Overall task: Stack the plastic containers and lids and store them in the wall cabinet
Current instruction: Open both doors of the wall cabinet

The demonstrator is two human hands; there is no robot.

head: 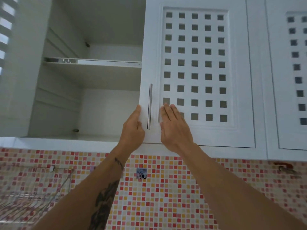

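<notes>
The white wall cabinet (66, 141) hangs above me with its left half standing open. Inside it I see one shelf (93, 64) and a lower compartment. No plastic containers or lids are in view. My left hand (132, 128) grips the left edge of the cabinet's lattice door (240, 80), thumb on the front and fingers behind the edge. My right hand (174, 128) lies flat on the door's face, fingers spread, just right of the metal bar handle (150, 106).
A second lattice door (285, 80) adjoins on the right. Below the cabinet runs a red, orange and white mosaic tile wall (166, 196). A wire dish rack (33, 196) hangs at the lower left. Window blinds (5, 30) show at the far left.
</notes>
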